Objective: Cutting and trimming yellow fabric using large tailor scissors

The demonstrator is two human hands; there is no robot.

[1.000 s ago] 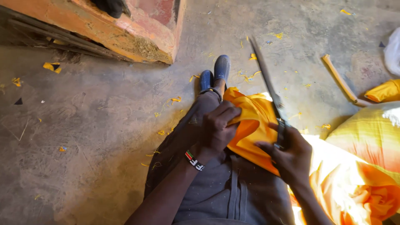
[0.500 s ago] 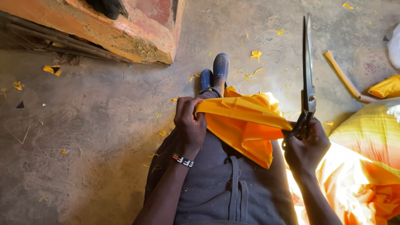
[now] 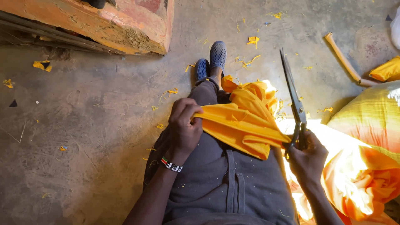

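Observation:
I sit on a concrete floor with my legs stretched out in grey trousers. A folded piece of orange-yellow cloth (image 3: 243,125) lies across my lap. My left hand (image 3: 183,127), with a beaded band at the wrist, pinches the cloth's left end. My right hand (image 3: 307,156) grips the handles of long metal scissors (image 3: 291,93), blades pointing away from me and shut, and also pinches the cloth's right corner. The cloth is stretched between both hands.
Blue perforated shoes (image 3: 212,60) are on my feet. A worn orange-painted wooden block (image 3: 104,25) stands at upper left. More orange and striped fabric (image 3: 366,166) is heaped on my right. A wooden stick (image 3: 343,60) lies at upper right. Yellow scraps litter the floor.
My left hand has slid left along the cloth, pulling it out flatter. The scissors swung from leaning left to nearly upright, then tilted slightly left again.

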